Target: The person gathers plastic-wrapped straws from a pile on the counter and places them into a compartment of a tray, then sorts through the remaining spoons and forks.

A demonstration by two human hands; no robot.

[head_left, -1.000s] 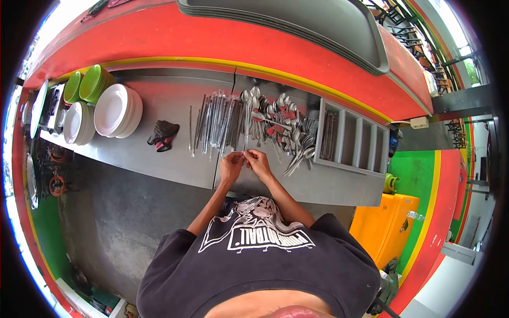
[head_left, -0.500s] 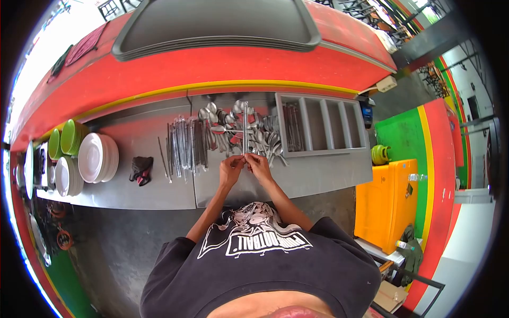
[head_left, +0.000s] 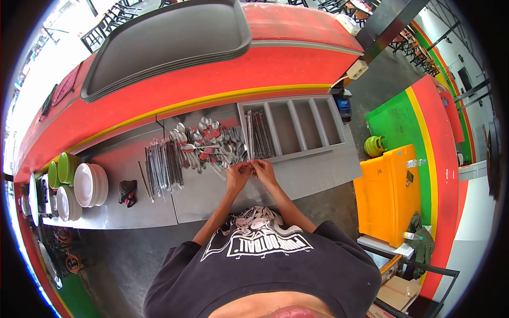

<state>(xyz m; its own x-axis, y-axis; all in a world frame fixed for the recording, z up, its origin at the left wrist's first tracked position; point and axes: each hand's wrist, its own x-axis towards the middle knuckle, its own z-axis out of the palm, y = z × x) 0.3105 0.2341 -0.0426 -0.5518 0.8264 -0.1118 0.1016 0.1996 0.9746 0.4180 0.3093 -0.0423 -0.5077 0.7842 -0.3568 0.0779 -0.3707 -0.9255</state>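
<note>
My left hand and my right hand are close together at the front edge of the cutlery tray. Both are closed in a pinch on the near end of long, thin chopsticks that look to be in a clear sleeve and point away from me. Dark chopsticks lie in the tray's leftmost compartment, just beyond my right hand. Left of my hands is a heap of spoons and forks. A row of plastic-sleeved chopsticks lies further left. My fingers hide the held end.
On the steel counter at left are a dark crumpled cloth, stacked white plates and green bowls. Grey trays are stacked on the red ledge. An orange box stands at right.
My view has turned right, and both hands, still pinching the chopsticks, have shifted from in front of the spoon heap to the tray's left end.
</note>
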